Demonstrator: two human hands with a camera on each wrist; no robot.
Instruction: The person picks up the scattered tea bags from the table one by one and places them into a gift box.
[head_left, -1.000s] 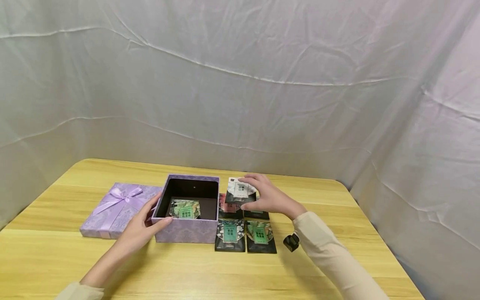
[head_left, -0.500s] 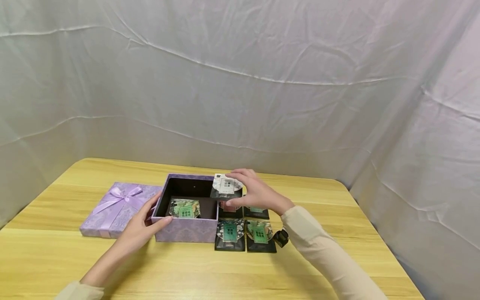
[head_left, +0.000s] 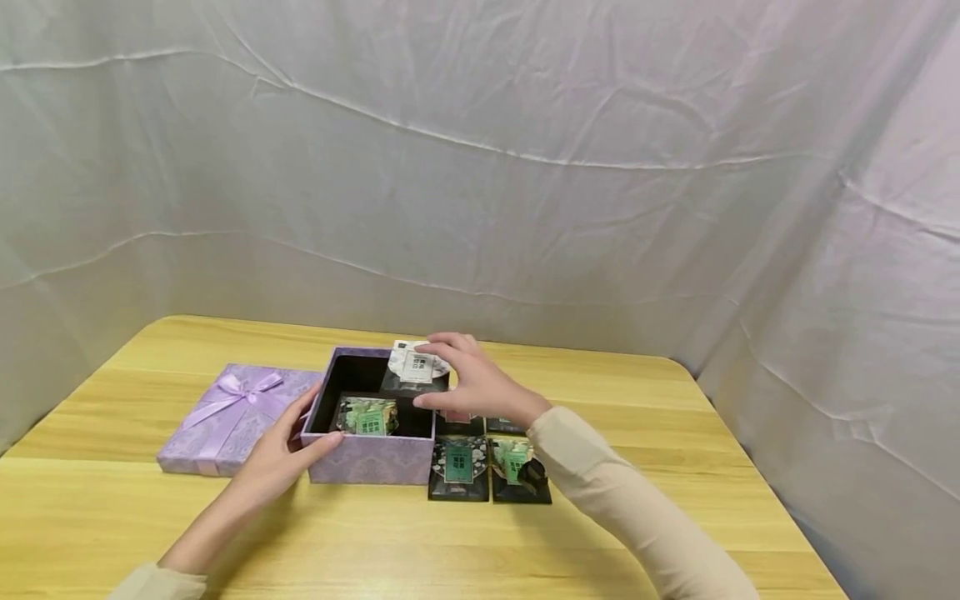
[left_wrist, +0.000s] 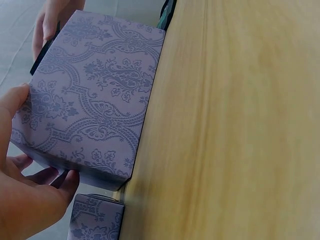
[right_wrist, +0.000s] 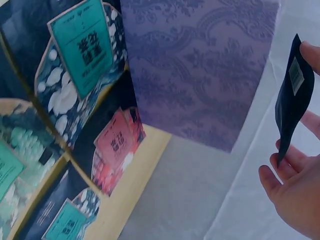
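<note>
My right hand [head_left: 476,382] pinches a flat tea sachet [head_left: 414,372], white-patterned on its upper part and black below, over the far right part of a purple patterned gift box [head_left: 371,462]. In the right wrist view that sachet [right_wrist: 292,102] appears edge-on between thumb and fingers. At the box's near left corner my left hand [head_left: 273,458] grips the wall, thumb on the front rim and fingers along the side; the left wrist view shows the same hold on the box [left_wrist: 95,95]. Inside the lidless box a green-labelled sachet [head_left: 367,418] lies on the dark floor.
Right of the box several sachets lie in rows, among them a teal-labelled one [head_left: 459,468] and a green-labelled one [head_left: 510,454]. The purple lid with a ribbon bow [head_left: 240,417] lies left of the box. A pale cloth [head_left: 480,167] hangs behind the wooden table [head_left: 420,550].
My right hand has carried the white-and-black sachet leftward, from above the sachets on the table to above the box. The left hand and the box stay in place.
</note>
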